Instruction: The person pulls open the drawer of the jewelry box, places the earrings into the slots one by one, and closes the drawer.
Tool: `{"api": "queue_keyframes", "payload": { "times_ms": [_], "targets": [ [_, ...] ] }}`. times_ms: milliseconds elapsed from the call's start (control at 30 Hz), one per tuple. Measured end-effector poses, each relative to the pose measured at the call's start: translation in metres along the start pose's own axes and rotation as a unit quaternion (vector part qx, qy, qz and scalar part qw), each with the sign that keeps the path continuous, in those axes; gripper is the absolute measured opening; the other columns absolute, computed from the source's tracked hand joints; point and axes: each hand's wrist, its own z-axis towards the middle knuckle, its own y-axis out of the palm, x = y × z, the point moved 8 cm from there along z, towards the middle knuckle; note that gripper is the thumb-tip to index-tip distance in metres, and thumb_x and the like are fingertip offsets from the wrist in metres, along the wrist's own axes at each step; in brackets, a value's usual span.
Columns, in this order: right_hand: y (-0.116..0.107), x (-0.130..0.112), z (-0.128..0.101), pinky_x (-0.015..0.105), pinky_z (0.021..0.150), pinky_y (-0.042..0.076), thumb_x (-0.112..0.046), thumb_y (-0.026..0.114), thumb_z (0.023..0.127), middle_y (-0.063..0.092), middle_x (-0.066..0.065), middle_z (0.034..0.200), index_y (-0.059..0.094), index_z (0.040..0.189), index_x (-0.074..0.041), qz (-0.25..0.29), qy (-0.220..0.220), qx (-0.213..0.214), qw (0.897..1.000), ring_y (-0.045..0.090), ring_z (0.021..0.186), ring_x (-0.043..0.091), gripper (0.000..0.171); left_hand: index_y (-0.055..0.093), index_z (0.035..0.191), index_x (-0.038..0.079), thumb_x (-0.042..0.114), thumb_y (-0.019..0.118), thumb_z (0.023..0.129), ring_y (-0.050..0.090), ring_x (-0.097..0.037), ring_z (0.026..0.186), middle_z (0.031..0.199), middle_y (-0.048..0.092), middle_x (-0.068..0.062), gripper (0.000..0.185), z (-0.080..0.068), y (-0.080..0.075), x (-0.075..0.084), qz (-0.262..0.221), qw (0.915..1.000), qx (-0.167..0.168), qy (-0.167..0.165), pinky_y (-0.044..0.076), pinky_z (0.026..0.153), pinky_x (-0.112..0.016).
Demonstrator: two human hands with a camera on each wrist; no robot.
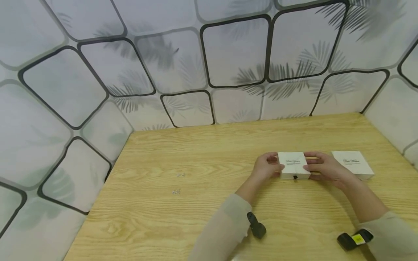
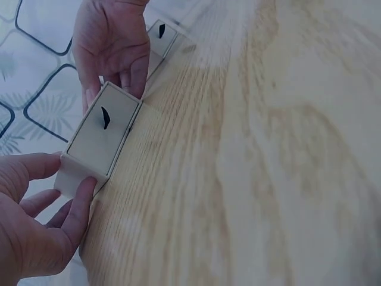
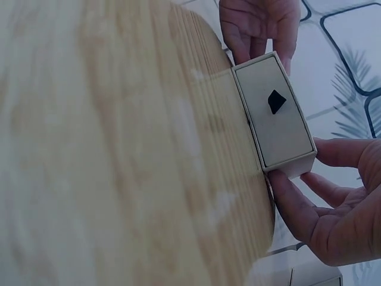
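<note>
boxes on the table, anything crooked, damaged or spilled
Nothing stands out. The white box lies flat on the wooden table, held at its ends by the left hand and right hand; its black pull tab looks intact. The second box sits flat beside it. Nothing looks spilled.

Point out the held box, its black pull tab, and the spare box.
held box (image 1: 292, 163), head view, printed lid.
black pull tab (image 3: 275, 101), right wrist view, tab's middle.
spare box (image 1: 352, 162), head view, lid top.

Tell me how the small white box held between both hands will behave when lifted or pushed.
The white box looks like stiff card with crisp edges, so it probably keeps its shape. Being low and flat, it should slide on the wooden table rather than tip. Its front tab suggests a drawer that could slip out.
</note>
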Motion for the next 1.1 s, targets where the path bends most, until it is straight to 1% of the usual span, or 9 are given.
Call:
{"api": "queue_keyframes", "payload": {
  "times_ms": [167,267,367,467,600,800,1000,1100],
  "targets": [
    [0.002,0.002,0.004,0.030,0.080,0.056,-0.015,0.058,0.095,0.019,0.038,0.144,0.009,0.148,0.006,0.008,0.007,0.010,1.000,0.057,0.088,-0.006,0.075,0.060,0.124,0.008,-0.005,0.071,0.079,0.060,-0.017,0.093,0.104,0.058,0.000,0.048,0.002,-0.006,-0.001,0.012,0.9999,-0.006,0.004,0.058,0.075,-0.038],
    [0.004,0.002,0.004,0.031,0.079,0.056,-0.016,0.060,0.094,0.021,0.037,0.143,0.012,0.148,0.005,0.008,0.008,0.016,1.000,0.058,0.088,-0.005,0.075,0.059,0.124,0.007,-0.005,0.071,0.080,0.059,-0.014,0.092,0.104,0.058,-0.001,0.048,0.000,-0.009,0.000,0.019,0.9997,-0.012,0.007,0.058,0.072,-0.034],
    [0.006,0.001,0.004,0.032,0.080,0.056,-0.016,0.060,0.094,0.023,0.037,0.143,0.014,0.148,0.005,0.008,0.007,0.018,1.000,0.058,0.088,-0.004,0.075,0.059,0.125,0.006,-0.005,0.070,0.080,0.059,-0.013,0.091,0.104,0.058,-0.002,0.047,-0.003,-0.011,0.002,0.019,0.9996,-0.017,0.008,0.058,0.071,-0.032],
    [0.010,0.000,0.004,0.032,0.080,0.056,-0.017,0.061,0.093,0.024,0.035,0.144,0.014,0.148,0.004,0.007,0.010,0.020,1.000,0.058,0.088,-0.004,0.075,0.059,0.125,0.006,-0.005,0.070,0.080,0.059,-0.014,0.093,0.105,0.058,-0.001,0.047,-0.004,-0.013,0.002,0.017,0.9997,-0.018,0.009,0.058,0.073,-0.033],
    [0.014,-0.002,0.004,0.033,0.082,0.056,-0.018,0.060,0.094,0.023,0.036,0.144,0.013,0.148,0.004,0.001,0.008,0.012,1.000,0.058,0.090,-0.003,0.075,0.059,0.125,0.006,-0.006,0.070,0.080,0.060,-0.017,0.097,0.108,0.059,-0.002,0.048,-0.003,-0.017,-0.002,0.008,0.9998,-0.014,0.007,0.058,0.076,-0.037],
    [0.020,-0.004,0.006,0.033,0.082,0.056,-0.018,0.061,0.093,0.024,0.037,0.144,0.013,0.148,0.004,0.001,0.007,0.009,1.000,0.058,0.091,-0.001,0.076,0.058,0.126,0.005,-0.005,0.071,0.079,0.061,-0.017,0.099,0.111,0.061,-0.003,0.049,-0.003,-0.023,-0.002,0.016,0.9998,-0.011,0.007,0.058,0.074,-0.037],
    [0.025,-0.007,0.010,0.030,0.079,0.056,-0.015,0.060,0.094,0.026,0.036,0.143,0.013,0.148,0.004,0.009,0.002,0.009,1.000,0.059,0.091,0.000,0.075,0.058,0.126,0.005,-0.005,0.071,0.080,0.062,-0.018,0.101,0.114,0.061,-0.004,0.048,-0.002,-0.030,-0.002,0.016,0.9998,-0.009,0.010,0.058,0.074,-0.036],
    [0.027,-0.007,0.012,0.030,0.078,0.056,-0.014,0.060,0.094,0.026,0.036,0.142,0.013,0.148,0.005,0.010,-0.002,0.011,1.000,0.059,0.091,0.002,0.074,0.058,0.125,0.005,-0.005,0.071,0.080,0.062,-0.019,0.101,0.115,0.061,-0.004,0.048,-0.003,-0.033,-0.001,0.015,0.9998,-0.009,0.010,0.058,0.074,-0.036]
  ]
}}
